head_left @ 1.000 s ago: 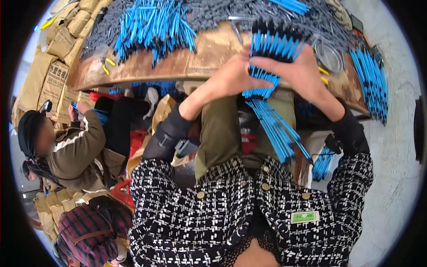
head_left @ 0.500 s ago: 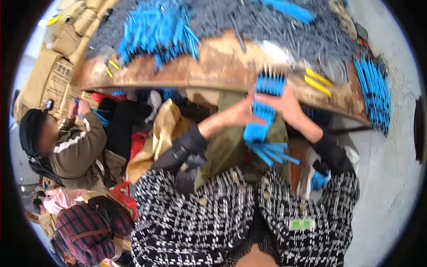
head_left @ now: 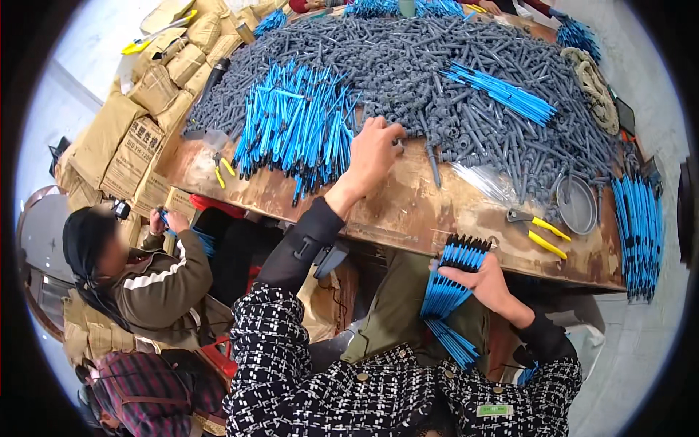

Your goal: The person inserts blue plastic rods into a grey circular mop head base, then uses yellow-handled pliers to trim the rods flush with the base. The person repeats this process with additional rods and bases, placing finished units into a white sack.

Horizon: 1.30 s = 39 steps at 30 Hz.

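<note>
Slim bright-blue rods (head_left: pixel 444 295) have black ends; tubular pieces (head_left: pixel 408 65) are grey, the wooden counter (head_left: pixel 408 197) mottled brown, the woven jacket (head_left: pixel 328 400) black-and-white checked.

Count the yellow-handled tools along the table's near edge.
2: the left tool beside the large blue pile, the right tool beside the round dish. Others may be hidden under the grey parts.

Blue stick bundle (head_left: pixel 443 297), blk-tipped, is held in R hand (head_left: pixel 484 282), near R; tips are lined up in a row at far end, near ends are fanned. Small dk-gry pc (head_left: pixel 397 143) is seen at L hand (head_left: pixel 373 156), farther L, by near edge of loose gry parts pile (head_left: pixel 408 73); grip unclear.
</note>
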Motion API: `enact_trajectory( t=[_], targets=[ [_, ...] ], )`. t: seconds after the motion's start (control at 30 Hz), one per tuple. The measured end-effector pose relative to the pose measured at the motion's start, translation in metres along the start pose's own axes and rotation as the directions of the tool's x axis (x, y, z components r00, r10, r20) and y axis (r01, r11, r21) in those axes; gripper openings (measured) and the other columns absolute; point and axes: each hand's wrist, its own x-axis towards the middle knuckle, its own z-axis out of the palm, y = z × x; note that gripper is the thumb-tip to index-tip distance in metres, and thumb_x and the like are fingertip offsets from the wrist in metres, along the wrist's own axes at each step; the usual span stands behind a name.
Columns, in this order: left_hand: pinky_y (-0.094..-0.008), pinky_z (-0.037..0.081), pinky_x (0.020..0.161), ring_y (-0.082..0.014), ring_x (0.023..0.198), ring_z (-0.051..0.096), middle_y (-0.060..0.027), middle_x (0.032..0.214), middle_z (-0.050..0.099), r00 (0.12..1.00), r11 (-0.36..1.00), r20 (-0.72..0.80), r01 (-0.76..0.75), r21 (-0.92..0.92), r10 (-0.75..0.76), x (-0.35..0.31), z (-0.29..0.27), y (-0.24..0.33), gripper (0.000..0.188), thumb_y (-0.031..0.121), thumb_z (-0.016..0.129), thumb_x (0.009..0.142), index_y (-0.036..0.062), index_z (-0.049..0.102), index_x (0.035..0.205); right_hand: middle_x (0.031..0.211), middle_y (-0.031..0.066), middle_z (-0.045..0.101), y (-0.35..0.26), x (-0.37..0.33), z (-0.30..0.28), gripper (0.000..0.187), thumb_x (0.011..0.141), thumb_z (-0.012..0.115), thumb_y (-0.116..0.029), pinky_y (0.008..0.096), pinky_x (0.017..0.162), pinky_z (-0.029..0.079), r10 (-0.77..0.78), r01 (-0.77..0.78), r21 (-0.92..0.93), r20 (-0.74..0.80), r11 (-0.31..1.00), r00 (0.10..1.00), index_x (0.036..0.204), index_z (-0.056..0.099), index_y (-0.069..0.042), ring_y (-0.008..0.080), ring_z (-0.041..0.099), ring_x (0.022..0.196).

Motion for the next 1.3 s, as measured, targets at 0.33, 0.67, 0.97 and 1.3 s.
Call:
enact_trajectory(
  t=[0.33,0.67,0.97,1.3],
  targets=[
    [-0.0401,0.05,0.084,-0.0283,0.104,0.054,-0.0066,0.098,0.058,1.0,0.996,0.029,-0.001,0.09,-0.002,0.035,0.035,-0.005,0.031,0.021,0.084,0.07,0.0113,0.075,0.098,0.099,0.008,0.075,0.003,0.003,-0.001,0.017,0.092,0.07,-0.003,0.031,0.086,0.055,-0.013,0.013,0.043,-0.003,0.999,1.0,0.107,0.068,0.004,0.0163,0.071,0.096],
    [-0.0271,0.052,0.079,-0.0099,0.09,0.063,-0.0034,0.098,0.068,0.862,0.323,0.494,0.502,-0.802,-0.112,-0.105,-0.021,0.076,0.032,0.005,0.08,0.082,0.0026,0.067,0.111,0.101,0.0064,0.076,0.003,-0.009,0.002,0.024,0.092,0.073,-0.01,0.0299,0.087,0.055,-0.021,0.021,-0.002,-0.051,1.0,0.998,0.112,0.07,0.002,0.0124,0.07,0.096],
    [-0.0359,0.054,0.102,-0.0196,0.112,0.065,-0.0101,0.12,0.065,0.832,-0.379,0.554,0.519,-0.766,0.02,-0.113,-0.025,0.104,0.04,0.006,0.061,0.099,0.0008,0.053,0.138,0.099,0.0055,0.075,0.006,-0.011,0.006,0.02,0.093,0.072,-0.012,0.0299,0.085,0.056,0.005,-0.001,0.071,-0.057,0.997,0.998,0.109,0.072,0.0,0.0122,0.07,0.093],
    [-0.0343,0.056,0.095,-0.022,0.105,0.068,-0.0199,0.126,0.062,0.859,-0.502,0.513,0.445,-0.741,0.004,-0.104,-0.021,0.108,0.049,0.011,0.058,0.102,0.0019,0.038,0.145,0.101,0.0063,0.075,0.0,-0.008,0.009,0.022,0.093,0.072,-0.013,0.0312,0.087,0.056,0.04,-0.034,0.155,-0.035,0.987,0.999,0.111,0.07,0.0,0.0144,0.071,0.095]
  ],
)
